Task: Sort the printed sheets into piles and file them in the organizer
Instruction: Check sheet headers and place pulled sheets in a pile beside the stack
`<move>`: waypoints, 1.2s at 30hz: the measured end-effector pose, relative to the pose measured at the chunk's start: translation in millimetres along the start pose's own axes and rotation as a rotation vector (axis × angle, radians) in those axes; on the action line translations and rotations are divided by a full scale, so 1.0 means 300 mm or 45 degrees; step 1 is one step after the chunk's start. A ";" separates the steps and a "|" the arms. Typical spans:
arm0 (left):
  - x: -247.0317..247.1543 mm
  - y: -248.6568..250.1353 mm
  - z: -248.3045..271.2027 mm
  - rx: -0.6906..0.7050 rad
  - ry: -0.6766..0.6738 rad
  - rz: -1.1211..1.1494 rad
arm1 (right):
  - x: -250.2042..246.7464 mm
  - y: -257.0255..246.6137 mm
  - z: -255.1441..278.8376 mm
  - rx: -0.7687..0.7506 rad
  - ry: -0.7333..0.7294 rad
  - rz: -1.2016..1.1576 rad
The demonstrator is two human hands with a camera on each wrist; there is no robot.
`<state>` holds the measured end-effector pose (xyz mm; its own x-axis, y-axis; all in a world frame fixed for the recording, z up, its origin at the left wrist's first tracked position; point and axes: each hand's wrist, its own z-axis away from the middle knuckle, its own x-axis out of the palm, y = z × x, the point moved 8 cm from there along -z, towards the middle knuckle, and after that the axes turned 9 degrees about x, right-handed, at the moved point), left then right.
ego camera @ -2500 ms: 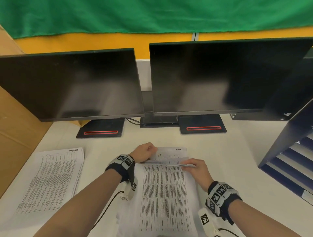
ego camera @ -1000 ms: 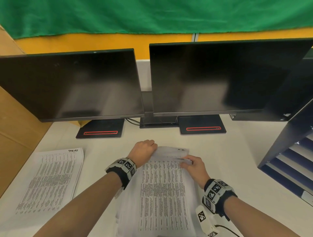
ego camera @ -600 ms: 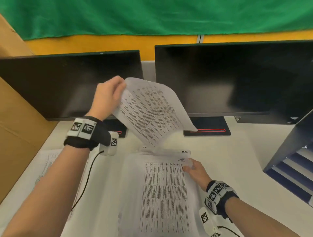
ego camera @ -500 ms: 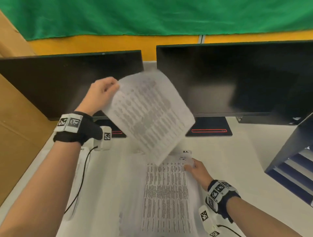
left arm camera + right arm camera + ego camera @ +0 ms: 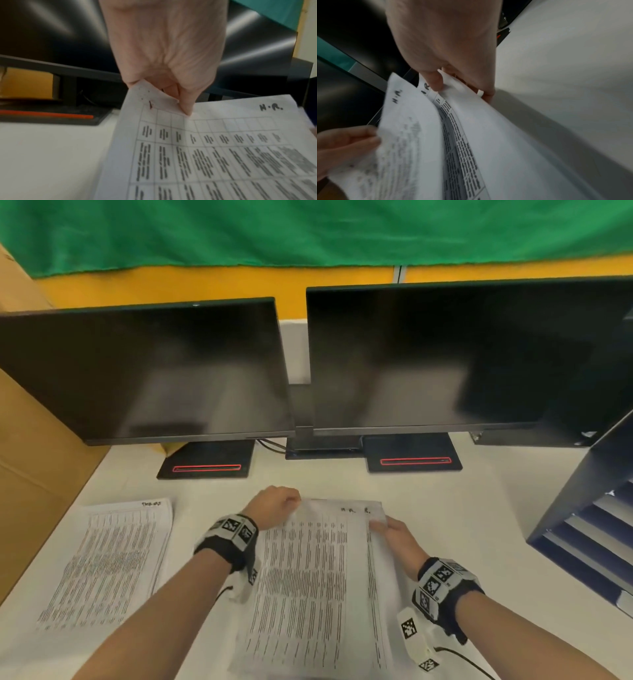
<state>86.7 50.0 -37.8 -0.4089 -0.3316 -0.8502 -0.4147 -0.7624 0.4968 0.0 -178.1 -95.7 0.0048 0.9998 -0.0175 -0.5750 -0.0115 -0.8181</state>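
I'm in the sorting step — my left hand (image 5: 274, 505) pinches the far left corner of the top sheet (image 5: 318, 577), thumb and forefinger clamped on the curled paper, ready to peel it off. Between my hands lies the unsorted stack, printed tables marked "H.R." by pen. My right hand (image 5: 394, 534) pinches the stack's far right corner — next, I judge, one clean lift of a single sheet.

I see a white desk (image 5: 462, 508); two dark monitors (image 5: 144, 371) beyond the hands; green curtain (image 5: 308, 231) over yellow wall (image 5: 205, 285) behind; cardboard (image 5: 30, 460) far left.
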 end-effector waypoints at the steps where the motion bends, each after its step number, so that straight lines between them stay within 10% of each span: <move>1: 0.024 -0.007 -0.001 -0.025 0.030 -0.008 | 0.003 -0.002 0.007 0.006 -0.010 -0.031; 11: 0.084 0.006 0.002 -0.038 0.041 0.111 | 0.018 -0.016 0.009 -0.174 -0.043 0.051; 16: 0.001 -0.012 -0.024 -0.110 0.325 0.016 | 0.017 -0.008 -0.003 -0.234 -0.012 0.217; 23: 0.084 -0.024 -0.064 -0.050 -0.092 -0.042 | 0.023 -0.010 0.014 -0.276 -0.067 0.261; 36: 0.085 0.019 -0.056 0.048 -0.118 -0.029 | 0.026 0.002 0.022 -0.304 -0.072 0.233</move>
<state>87.7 28.0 -59.6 -0.4715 -0.2604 -0.8425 -0.4542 -0.7472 0.4852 -5.6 -170.4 -92.6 -0.1308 0.9799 -0.1507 -0.3533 -0.1881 -0.9164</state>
